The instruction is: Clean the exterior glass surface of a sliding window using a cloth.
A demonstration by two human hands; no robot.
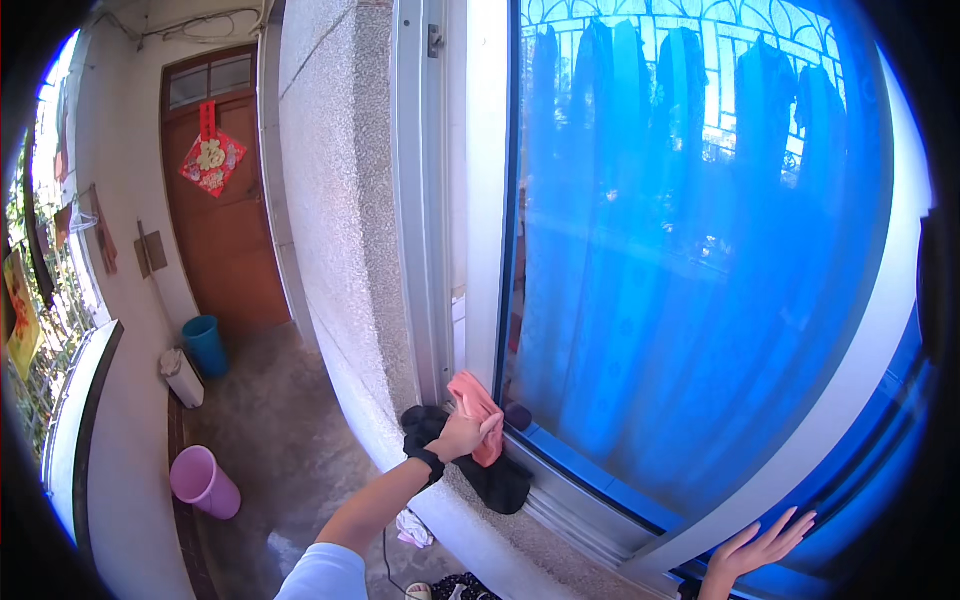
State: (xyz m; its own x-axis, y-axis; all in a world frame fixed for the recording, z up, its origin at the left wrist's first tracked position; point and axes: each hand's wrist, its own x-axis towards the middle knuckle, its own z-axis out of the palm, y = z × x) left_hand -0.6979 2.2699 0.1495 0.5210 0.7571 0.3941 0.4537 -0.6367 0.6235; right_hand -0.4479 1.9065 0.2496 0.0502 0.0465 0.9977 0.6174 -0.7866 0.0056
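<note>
My left hand [459,437], with a black band on its wrist, holds a bunched pink cloth [480,420] against the lower left corner of a sliding window's metal frame [484,300]. Under that hand a black cloth [499,484] lies over the sill and the window track. The blue-tinted glass pane [637,300] shows reflections, with a curtain behind it. At the lower right my right hand [761,546] is raised with fingers spread, in front of the blue glass by the frame's slanting right side; I see nothing in it.
The pebble-faced wall and sill [570,551] border the window. On the concrete floor to the left stand a pink bucket [206,482], a blue bin [205,346] and a white bin [182,380]. A brown door [225,255] is beyond. A white cloth [414,527] lies below the sill.
</note>
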